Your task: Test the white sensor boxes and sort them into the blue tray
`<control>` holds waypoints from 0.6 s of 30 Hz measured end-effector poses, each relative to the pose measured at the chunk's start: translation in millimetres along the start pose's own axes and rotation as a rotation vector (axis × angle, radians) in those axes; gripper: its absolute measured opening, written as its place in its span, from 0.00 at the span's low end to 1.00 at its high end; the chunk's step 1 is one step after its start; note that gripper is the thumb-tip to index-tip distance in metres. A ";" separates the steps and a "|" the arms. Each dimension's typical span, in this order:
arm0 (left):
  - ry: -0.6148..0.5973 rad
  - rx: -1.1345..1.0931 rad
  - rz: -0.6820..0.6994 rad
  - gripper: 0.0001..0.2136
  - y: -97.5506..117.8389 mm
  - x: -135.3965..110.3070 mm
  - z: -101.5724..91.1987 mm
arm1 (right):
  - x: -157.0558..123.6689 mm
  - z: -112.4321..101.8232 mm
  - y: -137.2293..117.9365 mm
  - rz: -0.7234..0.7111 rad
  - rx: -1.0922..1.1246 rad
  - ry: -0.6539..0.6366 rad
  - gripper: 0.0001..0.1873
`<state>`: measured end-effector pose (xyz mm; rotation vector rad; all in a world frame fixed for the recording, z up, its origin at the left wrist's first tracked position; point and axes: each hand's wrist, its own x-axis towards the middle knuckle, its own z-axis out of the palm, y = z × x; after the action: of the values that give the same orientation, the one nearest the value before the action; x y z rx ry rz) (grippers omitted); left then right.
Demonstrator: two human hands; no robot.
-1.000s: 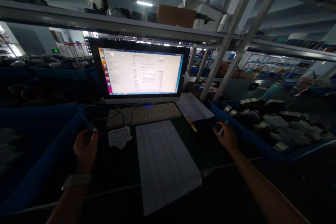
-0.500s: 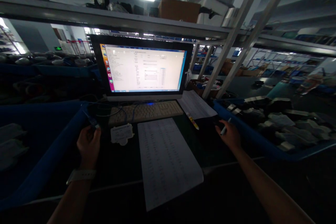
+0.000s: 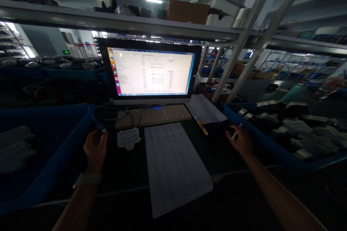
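Note:
My left hand (image 3: 95, 148) is closed around a small blue cable plug (image 3: 99, 126) beside a flat white device (image 3: 128, 138) on the dark bench. A pale watch sits on that wrist. My right hand (image 3: 241, 141) rests over a dark computer mouse and holds a white pen (image 3: 236, 133) between its fingers. A long printed sheet (image 3: 173, 166) lies between my hands. Behind it are a white keyboard (image 3: 153, 114) and a lit monitor (image 3: 152, 72) showing a form window.
A blue bin (image 3: 257, 140) full of grey and white parts stands at the right. Another blue bin (image 3: 54, 144) is at the left. A yellow pen (image 3: 202, 126) lies by a second sheet (image 3: 206, 110). Metal shelving with boxes runs overhead.
The view has shifted slightly, so everything sits a little further right. Both hands keep their places and grips.

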<state>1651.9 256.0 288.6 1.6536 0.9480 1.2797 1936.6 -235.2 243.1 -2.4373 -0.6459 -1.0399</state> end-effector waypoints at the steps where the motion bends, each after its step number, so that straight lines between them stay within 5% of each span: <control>1: 0.001 0.001 -0.007 0.13 -1.2 0.6 0.2 | 0.1 -0.4 -0.6 -0.001 0.003 0.003 0.18; 18: -0.056 -0.310 -0.042 0.20 -15.7 0.0 3.1 | -0.3 15.5 33.4 -0.005 0.070 0.057 0.24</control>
<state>1653.7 261.5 273.7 1.4139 0.7066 1.2734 1963.8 -254.1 226.7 -2.3389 -0.6586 -1.0669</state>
